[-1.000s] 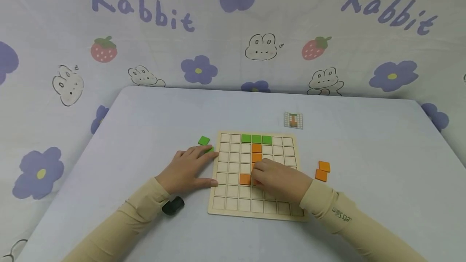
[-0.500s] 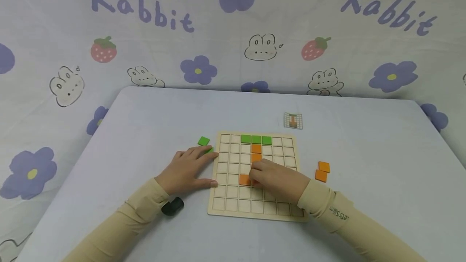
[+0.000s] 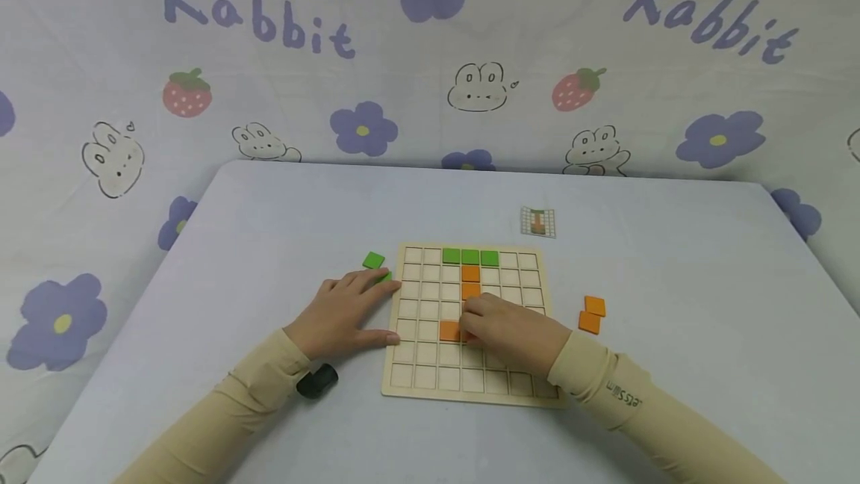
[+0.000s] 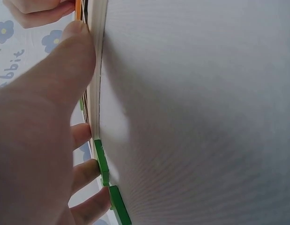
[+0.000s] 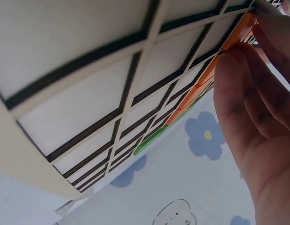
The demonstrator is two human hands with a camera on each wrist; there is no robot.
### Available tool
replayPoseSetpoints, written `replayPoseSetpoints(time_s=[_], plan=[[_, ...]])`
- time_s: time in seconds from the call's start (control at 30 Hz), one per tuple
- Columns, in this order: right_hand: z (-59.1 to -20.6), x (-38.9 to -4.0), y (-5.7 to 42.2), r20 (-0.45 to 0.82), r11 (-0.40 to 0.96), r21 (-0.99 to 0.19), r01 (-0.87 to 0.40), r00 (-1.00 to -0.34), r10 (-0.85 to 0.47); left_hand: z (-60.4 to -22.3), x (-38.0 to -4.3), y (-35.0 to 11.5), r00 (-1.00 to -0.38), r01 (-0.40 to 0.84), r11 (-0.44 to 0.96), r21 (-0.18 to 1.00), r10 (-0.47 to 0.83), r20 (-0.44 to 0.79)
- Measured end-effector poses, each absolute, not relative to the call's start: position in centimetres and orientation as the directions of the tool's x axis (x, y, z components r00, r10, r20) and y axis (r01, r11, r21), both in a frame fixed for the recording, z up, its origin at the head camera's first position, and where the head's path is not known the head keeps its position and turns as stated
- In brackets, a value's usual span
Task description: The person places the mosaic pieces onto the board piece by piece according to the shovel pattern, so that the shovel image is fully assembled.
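A square wooden grid board (image 3: 470, 399) lies on the table. Several green tiles (image 3: 470, 257) fill the middle of its top row, with orange tiles (image 3: 470, 273) in a column below. Another orange tile (image 3: 449, 331) sits left of that column. My right hand (image 3: 513, 327) has curled fingers low on the column; in the right wrist view, thumb and fingers pinch an orange tile (image 5: 239, 32), partly hidden. My left hand (image 3: 343, 316) rests spread at the board's left edge, thumb and index finger touching it, other fingertips by loose green tiles (image 4: 117, 204).
Beyond the board lies a small pattern card (image 3: 538, 222) with a printed grid. Two loose orange tiles (image 3: 594, 305) lie to the right. A black object (image 3: 317, 382) sits by the left wrist. A printed rabbit curtain (image 3: 269, 81) hangs behind the table.
The head view has shifted slightly. Both hands stay nearly in place; the right hand has moved very slightly left since the first frame. The tiles lie as before.
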State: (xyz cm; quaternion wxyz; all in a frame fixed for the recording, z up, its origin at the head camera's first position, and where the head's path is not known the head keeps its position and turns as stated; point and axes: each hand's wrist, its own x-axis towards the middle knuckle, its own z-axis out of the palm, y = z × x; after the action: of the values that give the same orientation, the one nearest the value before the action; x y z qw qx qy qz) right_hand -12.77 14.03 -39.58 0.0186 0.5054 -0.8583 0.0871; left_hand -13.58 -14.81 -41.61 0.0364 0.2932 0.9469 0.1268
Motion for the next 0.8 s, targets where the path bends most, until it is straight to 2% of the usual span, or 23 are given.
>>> replayPoseSetpoints(time_s=[0.3, 0.57, 0.8], plan=[[-38.8, -12.6, 14.7, 0.128, 0.52, -0.137, -0.843, -0.536, -0.834, -41.7, -13.5, -14.7, -0.824, 0.548, 0.795, 0.261, 0.567, 0.004], [-37.9, -13.2, 18.3, 0.165, 0.566, -0.157, -0.81, -0.586, -0.793, -41.8, -13.6, -14.8, -0.828, 0.541, 0.802, 0.253, 0.56, -0.006], [-38.1, -13.5, 22.2, 0.128, 0.677, -0.176, -0.715, -0.698, -0.704, -41.8, -13.6, -14.8, -0.831, 0.536, 0.803, 0.26, 0.557, -0.007]])
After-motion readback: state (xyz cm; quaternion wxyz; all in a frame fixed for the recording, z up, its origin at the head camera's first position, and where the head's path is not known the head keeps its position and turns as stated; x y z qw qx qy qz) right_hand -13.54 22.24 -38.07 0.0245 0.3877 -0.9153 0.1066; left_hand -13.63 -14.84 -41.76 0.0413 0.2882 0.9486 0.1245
